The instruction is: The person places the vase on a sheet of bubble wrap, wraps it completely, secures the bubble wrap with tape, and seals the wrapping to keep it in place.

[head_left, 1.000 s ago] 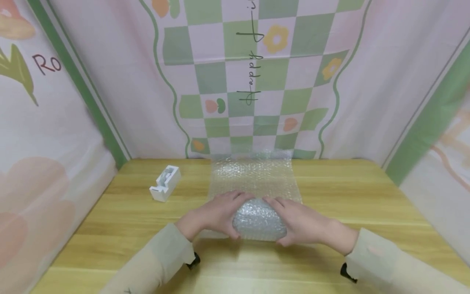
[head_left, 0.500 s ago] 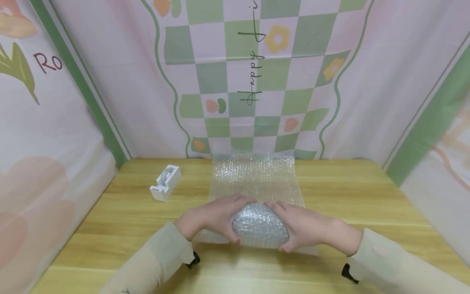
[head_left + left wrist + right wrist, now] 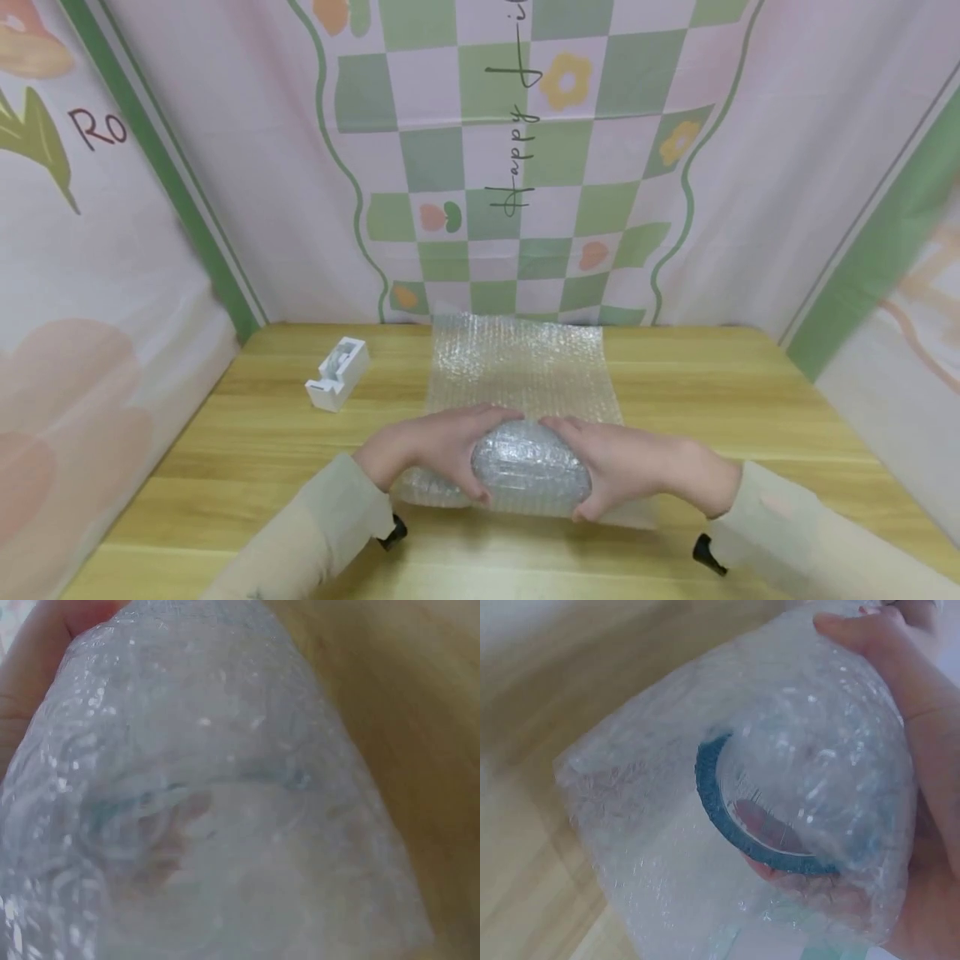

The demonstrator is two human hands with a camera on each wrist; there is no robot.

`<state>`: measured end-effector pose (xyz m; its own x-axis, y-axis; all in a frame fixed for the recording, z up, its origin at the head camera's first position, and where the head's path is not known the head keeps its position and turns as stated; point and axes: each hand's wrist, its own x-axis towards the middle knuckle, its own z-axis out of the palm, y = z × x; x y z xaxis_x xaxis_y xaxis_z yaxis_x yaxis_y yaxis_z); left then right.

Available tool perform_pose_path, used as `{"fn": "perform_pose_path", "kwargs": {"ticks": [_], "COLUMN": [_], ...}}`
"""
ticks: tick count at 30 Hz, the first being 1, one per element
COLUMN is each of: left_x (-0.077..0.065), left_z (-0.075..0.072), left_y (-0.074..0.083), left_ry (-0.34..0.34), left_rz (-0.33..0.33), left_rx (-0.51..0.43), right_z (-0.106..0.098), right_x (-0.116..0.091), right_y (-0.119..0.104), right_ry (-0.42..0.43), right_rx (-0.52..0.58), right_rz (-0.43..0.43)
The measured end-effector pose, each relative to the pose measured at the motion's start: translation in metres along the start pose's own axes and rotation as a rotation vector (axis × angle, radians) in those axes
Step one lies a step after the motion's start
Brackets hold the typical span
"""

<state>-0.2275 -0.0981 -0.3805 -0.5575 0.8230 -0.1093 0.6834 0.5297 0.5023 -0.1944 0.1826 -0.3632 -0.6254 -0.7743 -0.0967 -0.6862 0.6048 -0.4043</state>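
Note:
A sheet of clear bubble wrap [image 3: 525, 367] stretches over the table from the back, its near part wound round something into a fat roll [image 3: 529, 468]. My left hand [image 3: 442, 450] grips the roll's left end, thumb on the near side and fingers over the top. On the right end my right hand [image 3: 626, 467] holds it the same way. Looking into that end, the right wrist view shows a blue round rim [image 3: 724, 817] inside the wrap; the rest of the wrapped thing is hidden. Blurred layers of wrap [image 3: 225, 712] fill most of the left wrist view.
A white tape dispenser [image 3: 337, 375] stands at the back left of the wooden table [image 3: 712, 375]. Behind the table hangs a checked, flowered cloth [image 3: 495, 167], with more printed cloth at both sides.
Both hands and the roll have shifted slightly toward the person. The sheet's near corners now stick out further beside the roll, and its far edge sits a little lower at the back.

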Motion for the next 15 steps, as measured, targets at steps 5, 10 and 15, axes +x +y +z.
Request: {"fn": "perform_pose_path", "kwargs": {"ticks": [5,10,15], "left_x": [0.001,0.005,0.007], "left_z": [-0.002,-0.008,-0.010], "left_y": [0.002,0.003,0.004], "left_ry": [-0.015,-0.032,-0.049], "left_rz": [0.017,-0.038,-0.055], "left_rx": [-0.002,-0.087,-0.120], "right_z": [0.001,0.000,-0.001], "right_x": [-0.003,-0.001,0.002], "right_y": [-0.001,0.008,0.013], "right_ry": [0.007,-0.006,-0.046], "right_rx": [0.008,0.058,0.139], "right_rz": [-0.008,-0.037,-0.056]}}
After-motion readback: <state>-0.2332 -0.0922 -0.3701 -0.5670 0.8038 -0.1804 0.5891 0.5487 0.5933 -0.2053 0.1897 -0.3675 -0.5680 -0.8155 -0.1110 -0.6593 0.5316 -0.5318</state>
